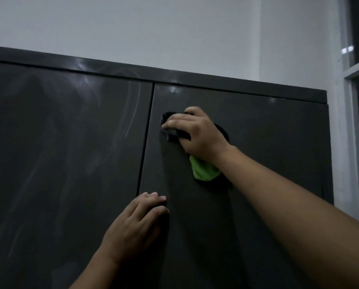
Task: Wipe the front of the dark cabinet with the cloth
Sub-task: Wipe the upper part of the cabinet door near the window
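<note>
two hands: right (197,134) presses cloth (204,170), left (136,224) flat on cabinet (274,142)

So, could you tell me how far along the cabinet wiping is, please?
Done, seemingly: the left door carries curved wipe streaks. In hand: the right hand presses the cloth on the right door, high up by the seam, while the left hand rests flat lower down. Left: probably the rest of the right door, which shows no streaks.

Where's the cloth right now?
In the head view, the cloth is under the right hand, pressed on the cabinet's right door, near its top.
</note>
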Tool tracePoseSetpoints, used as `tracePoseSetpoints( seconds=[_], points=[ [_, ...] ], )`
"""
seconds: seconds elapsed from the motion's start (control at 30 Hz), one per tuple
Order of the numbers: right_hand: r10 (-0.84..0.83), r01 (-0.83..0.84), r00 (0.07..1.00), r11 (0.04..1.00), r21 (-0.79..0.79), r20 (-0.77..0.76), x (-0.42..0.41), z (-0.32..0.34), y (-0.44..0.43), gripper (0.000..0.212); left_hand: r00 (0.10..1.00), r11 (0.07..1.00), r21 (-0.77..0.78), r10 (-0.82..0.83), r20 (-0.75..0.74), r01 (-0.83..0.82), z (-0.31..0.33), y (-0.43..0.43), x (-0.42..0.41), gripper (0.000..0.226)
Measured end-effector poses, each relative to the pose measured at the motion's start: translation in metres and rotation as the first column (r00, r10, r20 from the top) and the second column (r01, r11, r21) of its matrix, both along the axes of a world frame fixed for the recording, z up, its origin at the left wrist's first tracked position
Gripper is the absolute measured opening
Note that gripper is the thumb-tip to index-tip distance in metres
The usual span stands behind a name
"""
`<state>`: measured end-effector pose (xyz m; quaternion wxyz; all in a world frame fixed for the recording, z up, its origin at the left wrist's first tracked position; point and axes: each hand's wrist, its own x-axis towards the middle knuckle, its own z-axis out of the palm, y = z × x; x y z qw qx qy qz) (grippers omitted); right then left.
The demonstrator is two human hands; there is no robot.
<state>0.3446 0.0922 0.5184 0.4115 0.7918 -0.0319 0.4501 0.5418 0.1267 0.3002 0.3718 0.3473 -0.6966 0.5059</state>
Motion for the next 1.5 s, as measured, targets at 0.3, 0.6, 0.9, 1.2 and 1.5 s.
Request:
tracePoseSetpoints(
  seconds=[0.3,0.6,0.9,1.2,1.5],
  points=[
    [-0.043,0.055,0.822,0.998,-0.004,0.568,0.007,0.053,-0.004,0.037,0.999,0.999,0.016,0.033,-0.017,-0.032,-0.001,0.000,0.000,0.041],
    [-0.032,0.056,0.981,0.991,-0.120,0.190,0.035,0.058,0.006,0.039,0.986,0.985,0.072,0.161,-0.047,-0.157,0.004,0.006,-0.004,0.075],
    [-0.039,0.028,0.958,0.999,0.043,0.284,0.054,0.061,0.005,0.037,0.988,0.989,0.060,0.138,-0.064,-0.134,0.004,0.005,-0.001,0.077],
    [-0.045,0.047,0.999,0.997,0.063,-0.030,-0.003,-0.068,-0.008,0.032,0.980,0.996,-0.067,-0.065,-0.189,0.053,-0.002,0.002,-0.005,0.041],
    [-0.016,0.024,0.956,0.999,0.026,-0.295,-0.054,-0.273,-0.019,0.030,0.966,0.997,-0.043,-0.070,-0.247,0.061,-0.006,0.003,-0.008,0.032]
  ],
)
